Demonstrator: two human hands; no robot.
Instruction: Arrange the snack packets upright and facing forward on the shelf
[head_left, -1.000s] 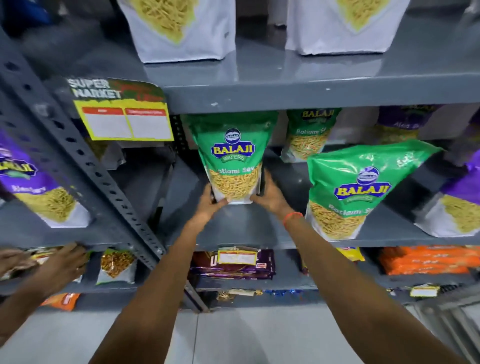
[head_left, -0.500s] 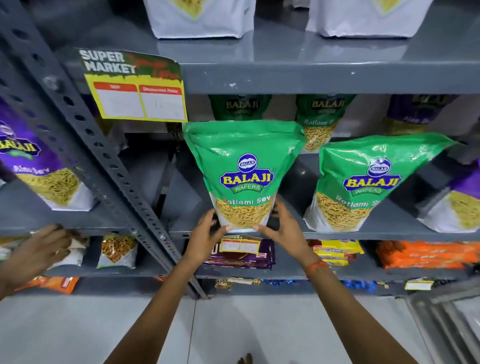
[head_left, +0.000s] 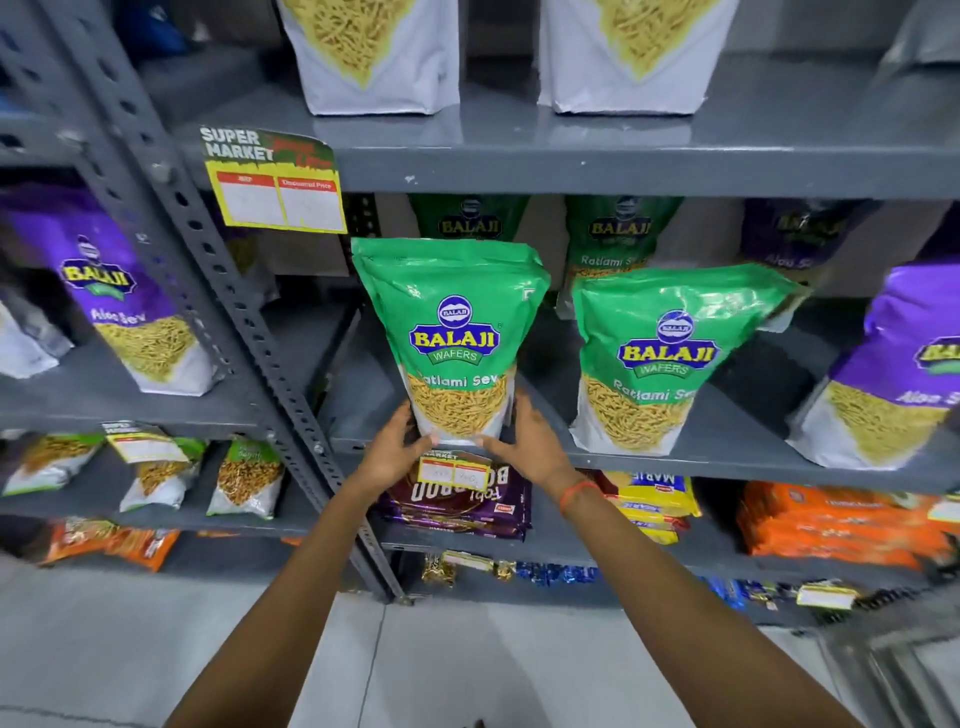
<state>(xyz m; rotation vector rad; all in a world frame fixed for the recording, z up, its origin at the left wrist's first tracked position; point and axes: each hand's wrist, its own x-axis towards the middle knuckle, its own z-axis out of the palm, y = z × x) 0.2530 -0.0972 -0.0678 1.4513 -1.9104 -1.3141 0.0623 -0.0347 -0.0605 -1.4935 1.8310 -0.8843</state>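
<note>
Head camera view, looking down my arms at grey shelves. My left hand (head_left: 397, 452) and right hand (head_left: 524, 441) clasp the bottom corners of a green snack packet (head_left: 452, 338), one on each side. It stands upright, label facing me, at the front edge of the middle shelf (head_left: 727, 447). A second green packet (head_left: 660, 358) stands just to its right, leaning slightly.

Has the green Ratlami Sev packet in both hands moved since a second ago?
Yes. The green packet has come forward from deep on the shelf to the front edge of the shelf, with the left hand and right hand gripping its base.
</note>
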